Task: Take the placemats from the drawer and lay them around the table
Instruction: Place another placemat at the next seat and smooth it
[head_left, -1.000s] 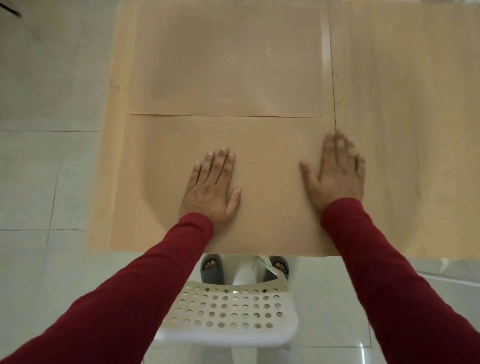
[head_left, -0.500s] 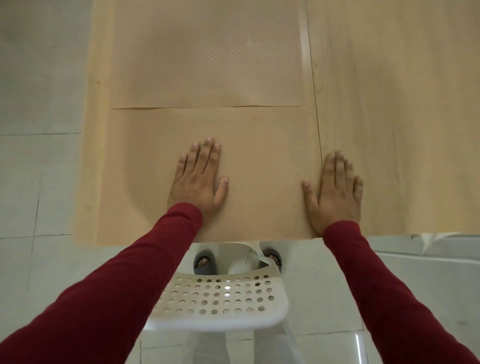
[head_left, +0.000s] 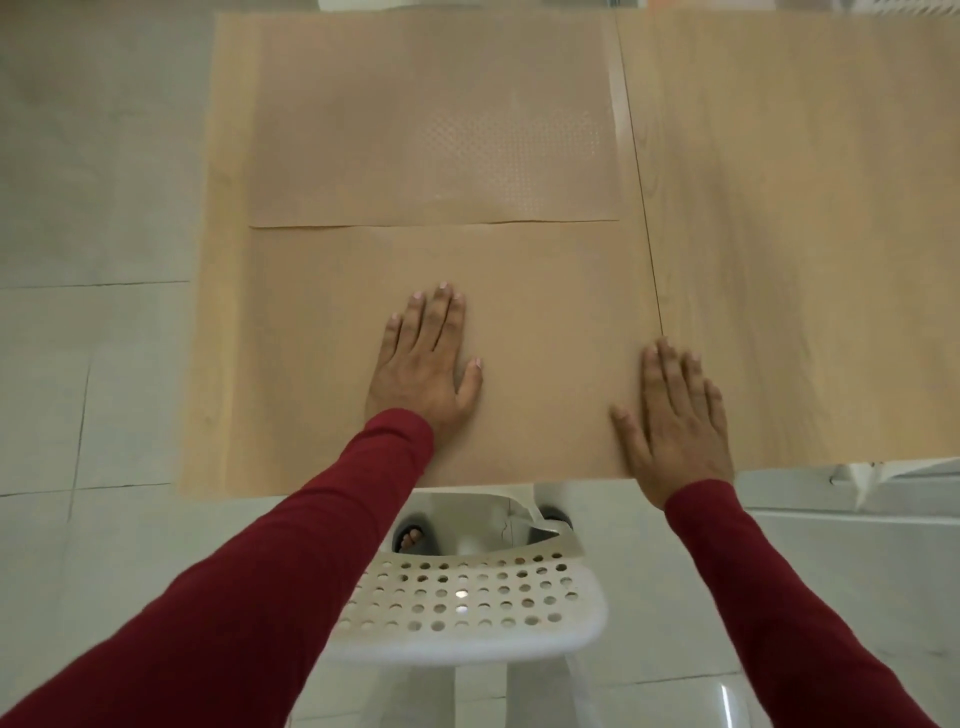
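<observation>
Two mats lay on the worktop (head_left: 779, 208), far mat (head_left: 431, 119) done, flat-fingered left hand (head_left: 423, 364) and right hand (head_left: 675, 421) pressing near mat (head_left: 519, 312); other sides unseen.

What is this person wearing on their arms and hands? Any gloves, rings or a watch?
Both arms are covered by long, plain dark red sleeves that end at the wrists. The left hand and the right hand are bare: no gloves, and no rings or watch show. The fingernails are short and unpainted.
</observation>
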